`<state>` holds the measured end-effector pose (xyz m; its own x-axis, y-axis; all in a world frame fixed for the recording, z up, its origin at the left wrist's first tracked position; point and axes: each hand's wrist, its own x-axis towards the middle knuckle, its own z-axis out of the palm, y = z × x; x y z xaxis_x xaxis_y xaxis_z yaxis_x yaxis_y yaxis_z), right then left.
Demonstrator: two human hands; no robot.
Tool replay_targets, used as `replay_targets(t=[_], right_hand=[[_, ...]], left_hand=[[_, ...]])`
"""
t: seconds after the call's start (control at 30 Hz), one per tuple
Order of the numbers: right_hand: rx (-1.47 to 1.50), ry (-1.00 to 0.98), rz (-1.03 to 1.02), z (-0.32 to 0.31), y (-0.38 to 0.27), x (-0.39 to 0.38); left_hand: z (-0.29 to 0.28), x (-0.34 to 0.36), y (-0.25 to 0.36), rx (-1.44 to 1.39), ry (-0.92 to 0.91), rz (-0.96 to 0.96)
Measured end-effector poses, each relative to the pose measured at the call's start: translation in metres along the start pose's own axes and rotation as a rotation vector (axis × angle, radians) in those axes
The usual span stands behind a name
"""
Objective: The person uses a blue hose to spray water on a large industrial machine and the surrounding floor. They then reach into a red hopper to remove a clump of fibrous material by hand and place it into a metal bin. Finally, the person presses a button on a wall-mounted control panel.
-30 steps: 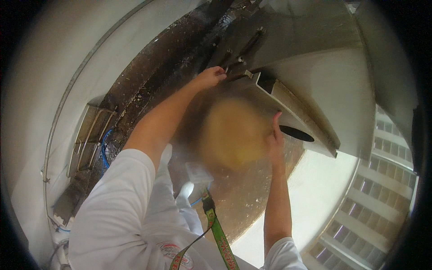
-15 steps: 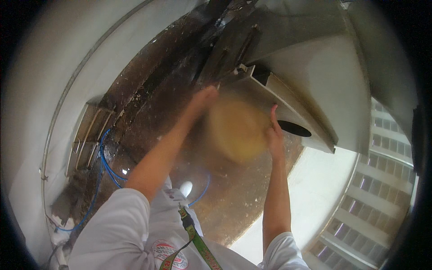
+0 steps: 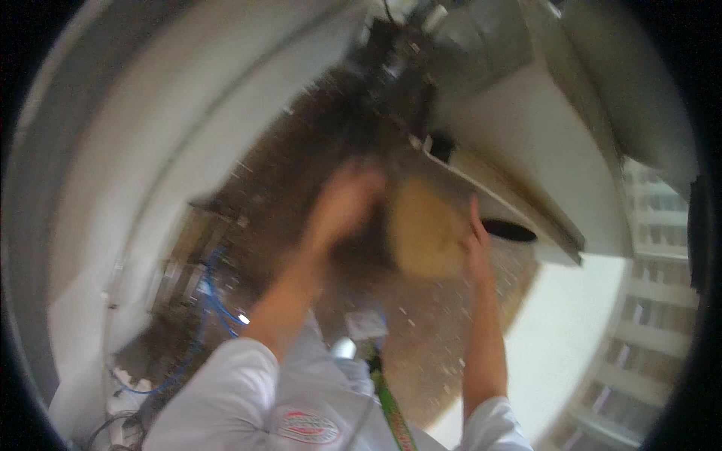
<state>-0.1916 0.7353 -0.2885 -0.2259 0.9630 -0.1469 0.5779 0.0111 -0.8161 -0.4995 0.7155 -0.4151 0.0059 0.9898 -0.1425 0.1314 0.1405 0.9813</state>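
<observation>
A round, flat, yellowish thing is held in front of me, too blurred to make out its kind. My right hand is against its right edge, with one finger or the thumb pointing up. The hand appears to hold the disc there, though part of the grip is hidden. To the disc's left is my left hand, smeared by motion. Its fingers do not show clearly, and I cannot tell whether it touches the disc.
Right of the disc is a pale metal casing with a projecting ledge and a dark oval. Below lies a brown, speckled floor. A blue hose and a metal frame are at lower left, beside a pale curved wall.
The view has shifted, and the disc and my right hand appear slightly farther right. My left hand looks lower and apart from the disc's upper left edge. A lanyard has swung right.
</observation>
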Motion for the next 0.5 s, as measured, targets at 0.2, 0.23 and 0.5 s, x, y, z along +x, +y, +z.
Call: replay_targets(t=[0.2, 0.23, 0.5], right_hand=[[0.543, -0.022, -0.039, 0.025, 0.022, -0.031], [0.640, 0.016, -0.058, 0.008, 0.037, -0.037], [0.229, -0.169, -0.318, -0.008, 0.006, -0.124]], left_hand=[[-0.097, -0.168, -0.057, 0.486, 0.171, -0.015], [-0.098, -0.195, -0.017, 0.620, 0.085, -0.066], [-0.088, -0.599, -0.084, 0.775, 0.318, -0.890]])
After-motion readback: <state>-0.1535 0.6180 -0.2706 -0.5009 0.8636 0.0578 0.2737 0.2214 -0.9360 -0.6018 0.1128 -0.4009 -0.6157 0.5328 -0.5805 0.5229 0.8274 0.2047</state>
